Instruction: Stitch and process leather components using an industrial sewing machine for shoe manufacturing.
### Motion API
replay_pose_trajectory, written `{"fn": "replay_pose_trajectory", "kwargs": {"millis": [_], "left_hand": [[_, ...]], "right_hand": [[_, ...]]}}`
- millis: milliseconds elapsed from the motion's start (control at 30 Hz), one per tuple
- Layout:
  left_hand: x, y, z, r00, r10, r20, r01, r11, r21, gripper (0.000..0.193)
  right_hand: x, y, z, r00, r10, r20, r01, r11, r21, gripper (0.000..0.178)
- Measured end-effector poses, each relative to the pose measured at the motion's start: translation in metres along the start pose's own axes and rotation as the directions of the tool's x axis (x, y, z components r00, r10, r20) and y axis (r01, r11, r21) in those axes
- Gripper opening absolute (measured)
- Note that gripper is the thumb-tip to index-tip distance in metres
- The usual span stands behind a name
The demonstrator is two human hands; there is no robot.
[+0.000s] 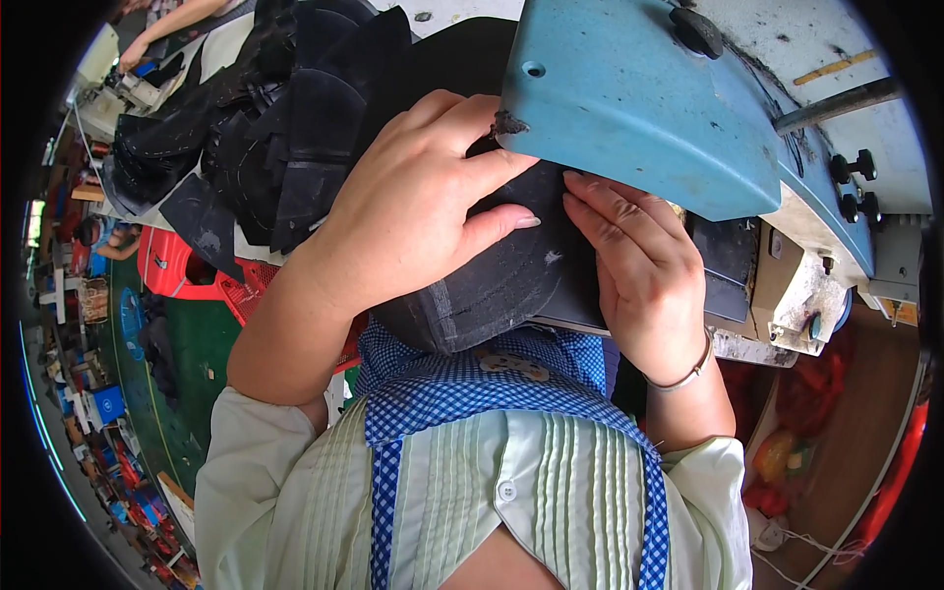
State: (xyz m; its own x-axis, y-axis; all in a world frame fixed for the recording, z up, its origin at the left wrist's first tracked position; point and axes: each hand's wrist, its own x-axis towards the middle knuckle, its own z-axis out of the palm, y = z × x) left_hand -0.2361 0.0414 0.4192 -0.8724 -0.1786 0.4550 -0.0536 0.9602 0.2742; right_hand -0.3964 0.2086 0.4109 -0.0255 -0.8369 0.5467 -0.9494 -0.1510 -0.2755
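A dark, leather-like piece (pixel 492 285) with a pale worn band lies curved over the machine's work surface, its near end hanging toward my apron. My left hand (pixel 413 187) rests on top of it, thumb and forefinger spread apart. Its fingertips reach to the edge of the blue machine head (pixel 639 108), which partly hides them. My right hand (pixel 644 251) is on the same piece beside the machine, its fingers pressed together on the surface, the thumb mostly hidden. Under the machine head, the spot where the piece meets the mechanism is out of sight.
A heap of black cut pieces (pixel 285 128) covers the table at the left. Below it stands a red plastic basket (pixel 177 265). Knobs (pixel 855 187) and a metal rod (pixel 836 105) stick out at the machine's right. Another person's arm (pixel 172 25) shows at the upper left.
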Motion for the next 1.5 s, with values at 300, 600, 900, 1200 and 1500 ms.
{"fn": "replay_pose_trajectory", "kwargs": {"millis": [300, 600, 900, 1200, 1500], "left_hand": [[0.007, -0.006, 0.003, 0.996, 0.074, -0.044, -0.078, 0.993, -0.09, 0.022], [0.007, -0.007, -0.004, 0.999, 0.029, 0.032, -0.026, 0.994, -0.104, 0.03], [0.007, -0.012, -0.008, 0.995, 0.029, 0.097, -0.021, 0.997, -0.074, 0.037], [0.007, -0.018, -0.01, 0.992, 0.038, 0.12, -0.032, 0.998, -0.054, 0.038], [0.009, -0.018, -0.008, 0.994, 0.057, 0.095, -0.043, 0.988, -0.147, 0.032]], "right_hand": [[-0.001, -0.001, 0.001, 1.0, 0.007, -0.02, -0.007, 1.0, -0.004, 0.032], [-0.001, 0.0, 0.002, 0.999, -0.007, -0.035, 0.006, 1.0, -0.008, 0.033], [-0.003, -0.002, -0.001, 1.0, 0.017, -0.026, -0.018, 1.0, -0.021, 0.038], [-0.002, -0.002, 0.0, 0.997, 0.059, -0.046, -0.062, 0.996, -0.062, 0.041], [-0.002, -0.003, 0.002, 0.996, 0.081, -0.045, -0.084, 0.993, -0.085, 0.044]]}}
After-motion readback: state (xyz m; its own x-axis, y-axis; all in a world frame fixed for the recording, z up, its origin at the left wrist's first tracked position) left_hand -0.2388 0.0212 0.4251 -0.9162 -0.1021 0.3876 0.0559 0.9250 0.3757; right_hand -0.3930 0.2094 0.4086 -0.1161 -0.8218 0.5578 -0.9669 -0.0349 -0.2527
